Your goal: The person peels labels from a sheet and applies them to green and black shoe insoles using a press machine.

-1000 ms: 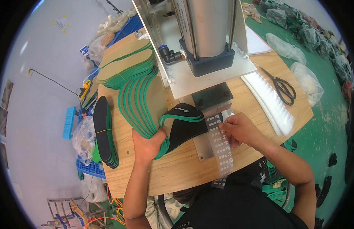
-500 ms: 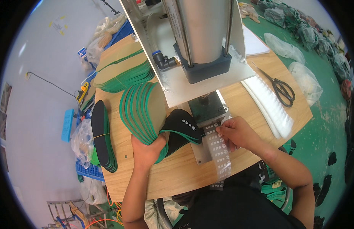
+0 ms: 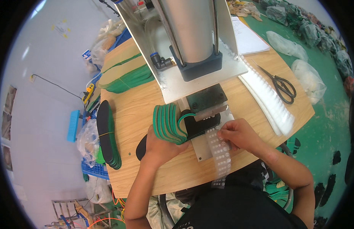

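Observation:
My left hand grips a fanned bundle of green-edged insoles from below. The black face of one insole lies under the dark block of a press, on or just above the metal base plate. Part of a white print shows on that black face. Between the fingertips of my right hand is the upper end of a clear strip with rows of white prints. The strip hangs over the plate and the table's near edge. My left fingers are partly hidden behind the bundle.
The press cylinder towers over the wooden table. Stacked insoles and a tied black bundle lie left. Right are white strips, black scissors and paper sheets. Plastic bags rest on the green floor.
My left hand and the insoles have shifted right, bringing one black insole end under the press block. My right hand stays nearly in place with the strip, whose top now sits nearer me than the block.

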A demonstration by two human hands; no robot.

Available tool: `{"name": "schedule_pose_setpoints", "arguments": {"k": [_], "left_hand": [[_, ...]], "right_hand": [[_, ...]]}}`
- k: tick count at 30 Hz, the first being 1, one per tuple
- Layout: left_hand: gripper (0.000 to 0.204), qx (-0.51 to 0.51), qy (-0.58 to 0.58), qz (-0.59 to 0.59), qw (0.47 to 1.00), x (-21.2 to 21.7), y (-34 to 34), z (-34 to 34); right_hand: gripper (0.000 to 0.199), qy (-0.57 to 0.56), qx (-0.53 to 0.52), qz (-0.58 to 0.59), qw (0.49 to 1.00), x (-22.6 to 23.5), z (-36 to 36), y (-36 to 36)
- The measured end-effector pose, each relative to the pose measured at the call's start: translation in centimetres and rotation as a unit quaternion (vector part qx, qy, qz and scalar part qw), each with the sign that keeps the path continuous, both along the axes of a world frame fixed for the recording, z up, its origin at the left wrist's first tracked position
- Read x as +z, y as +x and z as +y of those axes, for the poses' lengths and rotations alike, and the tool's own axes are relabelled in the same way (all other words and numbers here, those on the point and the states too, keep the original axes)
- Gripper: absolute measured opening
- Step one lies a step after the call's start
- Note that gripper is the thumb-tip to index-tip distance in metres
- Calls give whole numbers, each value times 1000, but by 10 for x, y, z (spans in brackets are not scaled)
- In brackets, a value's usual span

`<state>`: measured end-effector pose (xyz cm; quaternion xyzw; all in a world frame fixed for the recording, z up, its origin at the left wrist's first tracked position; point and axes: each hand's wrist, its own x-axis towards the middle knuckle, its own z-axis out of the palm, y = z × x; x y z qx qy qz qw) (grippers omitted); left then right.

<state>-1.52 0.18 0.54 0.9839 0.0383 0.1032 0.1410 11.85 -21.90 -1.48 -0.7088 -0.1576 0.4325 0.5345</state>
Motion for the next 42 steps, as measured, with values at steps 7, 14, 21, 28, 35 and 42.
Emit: {"name": "schedule_pose_setpoints", "arguments": {"k": [7,14,21,28,35,42], "left_hand": [[96,62,-10,77,995,0,7,0],[89,48,-96,75,991,3,4,8],[77,53,-143,64,986,0,0,14],[56,44,-133,-13,990,2,2,6],[77,24,5,83,996,0,6,4],[82,13,-46,91,995,3,8,10]], "right_hand": [[20,57,-121,31,991,-9,-38,11],[19,144,-243,36,959,-12,-58,16],[13,294,-264,-66,917,24,-55,27],[19,418,-275,-36,865,53,-49,43],[19,409,-216,48,885,21,-69,36],[18,354,-354,24,865,48,-62,48]]}}
